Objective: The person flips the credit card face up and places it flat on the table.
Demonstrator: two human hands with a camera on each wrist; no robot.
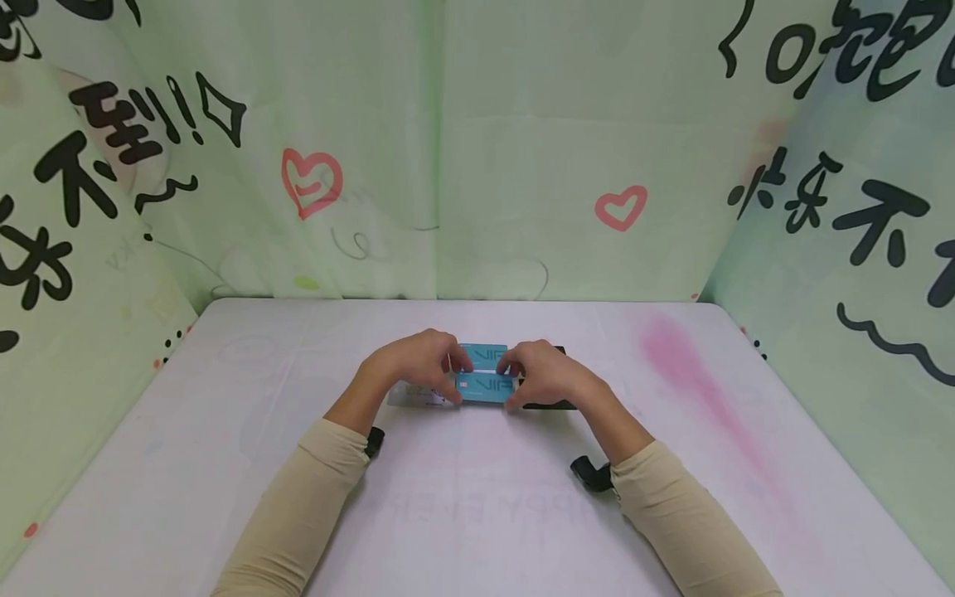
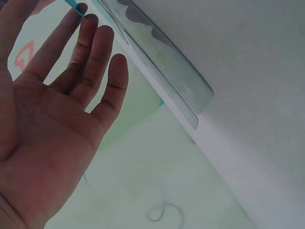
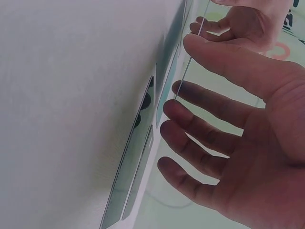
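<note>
In the head view, a blue card point(image 1: 485, 387) with light lettering spans the space between both hands. My left hand point(image 1: 421, 358) pinches its left end. The right hand point(image 1: 550, 371) grips the right end between thumb and fingers, and the right wrist view shows the held card edge-on as a thin line point(image 3: 190, 62), raised off the table. Just behind lies another blue card point(image 1: 485, 356). Pale cards point(image 2: 167, 64) lie beneath the left hand, partly hidden in the head view. Dark cards point(image 1: 550, 406) lie under and beside the right hand.
A white-covered table point(image 1: 448, 514) with a pink smear point(image 1: 690, 373) at right carries the cards. Pale green curtains point(image 1: 515, 149) with black characters and red hearts enclose its back and sides. Dark wrist devices point(image 1: 592, 474) are on both wrists.
</note>
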